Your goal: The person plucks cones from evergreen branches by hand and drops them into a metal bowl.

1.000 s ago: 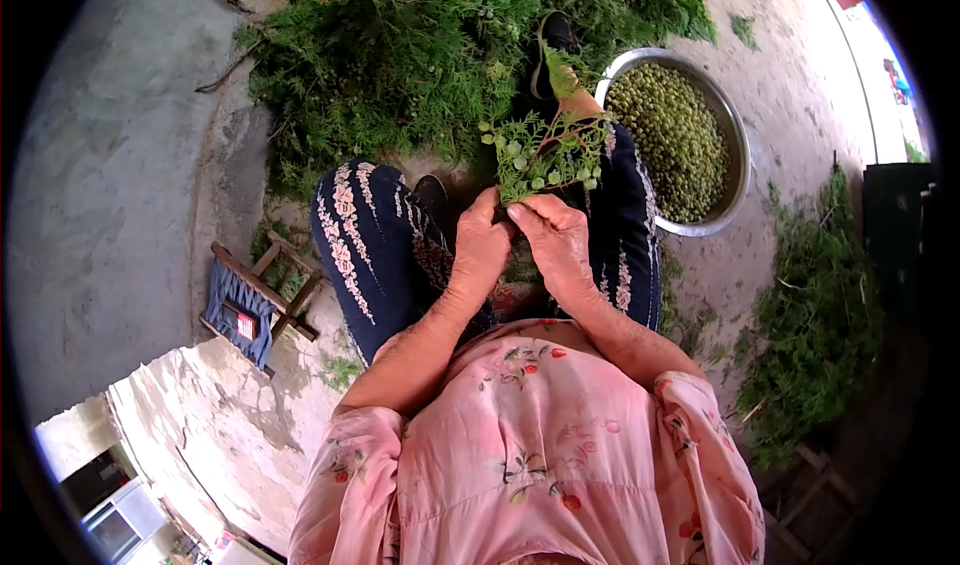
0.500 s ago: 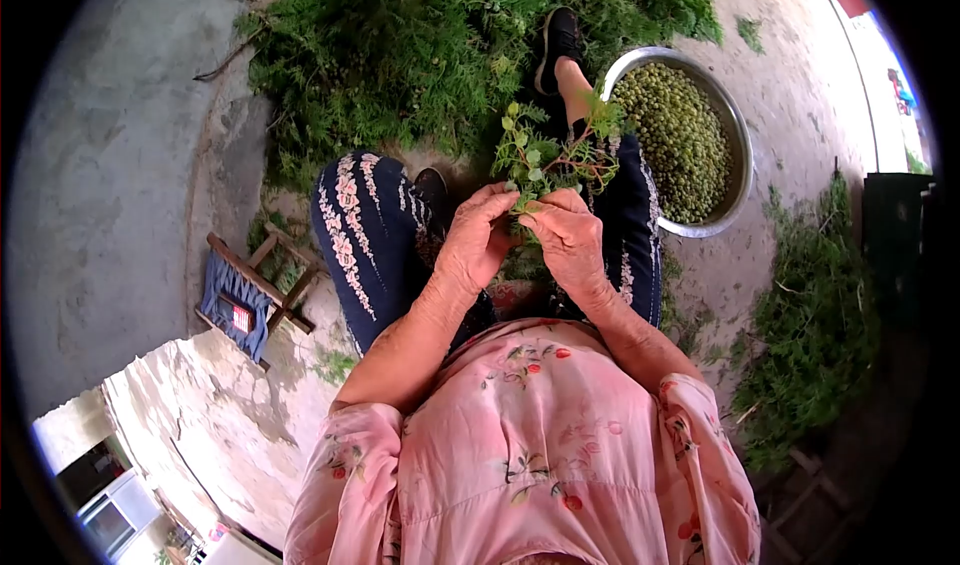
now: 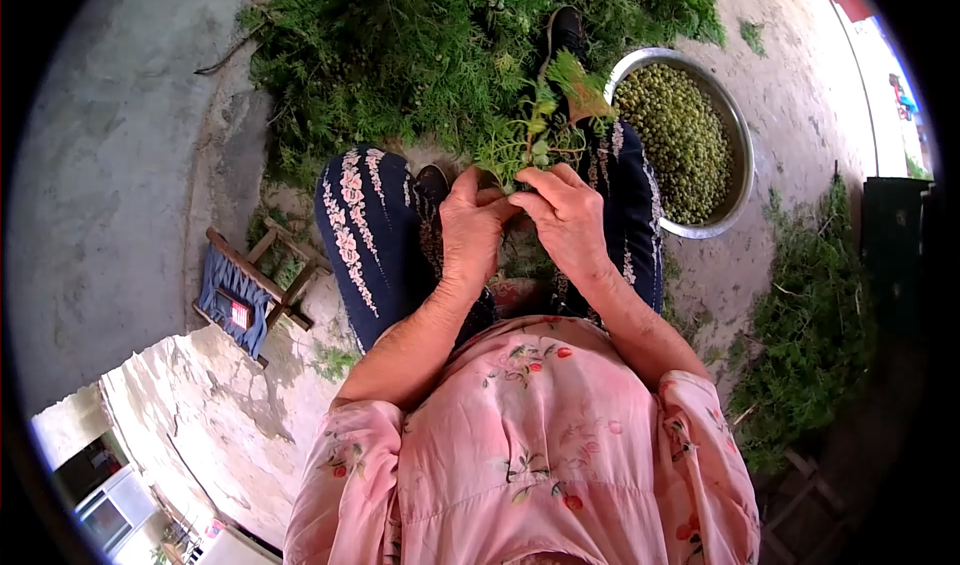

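A leafy green sprig (image 3: 540, 148) with feathery, cypress-like foliage and small rounded green cones stands up between my hands, above my knees. My left hand (image 3: 473, 227) is closed on its lower end, thumb and fingers pinched together. From the other side, my right hand (image 3: 566, 217) pinches the same sprig, its fingertips meeting those of the left. Whatever small piece lies between the fingertips is hidden. Beside my right knee, a round metal basin (image 3: 744, 165) holds a heap of small green cones (image 3: 672, 135).
A large pile of green branches (image 3: 400, 60) lies beyond my feet. More cut branches (image 3: 815, 320) are on the floor at right. A small wooden stool (image 3: 245, 270) with blue cloth lies at left, near a grey concrete slab (image 3: 115, 165).
The sprig has turned in my hands and now points more upright, its brownish tip showing at the upper right. Both hands have shifted slightly, and their fingertips have come closer together.
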`<state>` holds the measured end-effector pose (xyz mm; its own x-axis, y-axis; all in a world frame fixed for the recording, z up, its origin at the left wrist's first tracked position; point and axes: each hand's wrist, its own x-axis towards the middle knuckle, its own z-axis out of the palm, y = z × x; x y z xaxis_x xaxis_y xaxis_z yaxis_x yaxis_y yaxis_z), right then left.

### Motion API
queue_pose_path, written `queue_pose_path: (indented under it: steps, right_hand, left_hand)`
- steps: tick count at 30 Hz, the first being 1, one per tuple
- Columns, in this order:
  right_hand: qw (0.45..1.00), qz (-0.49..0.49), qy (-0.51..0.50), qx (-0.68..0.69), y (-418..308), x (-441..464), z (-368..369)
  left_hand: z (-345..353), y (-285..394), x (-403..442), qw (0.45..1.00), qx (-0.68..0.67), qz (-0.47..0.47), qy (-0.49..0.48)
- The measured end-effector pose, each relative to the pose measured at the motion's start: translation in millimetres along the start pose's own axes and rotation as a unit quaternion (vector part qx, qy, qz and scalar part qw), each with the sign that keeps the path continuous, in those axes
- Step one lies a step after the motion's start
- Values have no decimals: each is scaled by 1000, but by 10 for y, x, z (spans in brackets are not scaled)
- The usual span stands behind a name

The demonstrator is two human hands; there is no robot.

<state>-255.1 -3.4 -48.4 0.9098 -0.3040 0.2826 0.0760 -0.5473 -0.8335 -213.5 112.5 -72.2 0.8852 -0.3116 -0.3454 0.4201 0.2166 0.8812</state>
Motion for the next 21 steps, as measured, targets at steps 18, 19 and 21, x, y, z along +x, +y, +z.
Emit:
queue_pose_path:
  steps: [18, 19, 21]
  right_hand:
    - [997, 65, -32, 14, 223, -8, 51]
    - [990, 115, -62, 50, 256, -6, 25]
    - [978, 164, -92, 85, 245, 1, -8]
  left_hand:
    - [51, 31, -33, 992, 122, -14, -15]
    - [38, 13, -21, 992, 122, -14, -15]
    - [10, 2, 7, 997, 65, -36, -15]
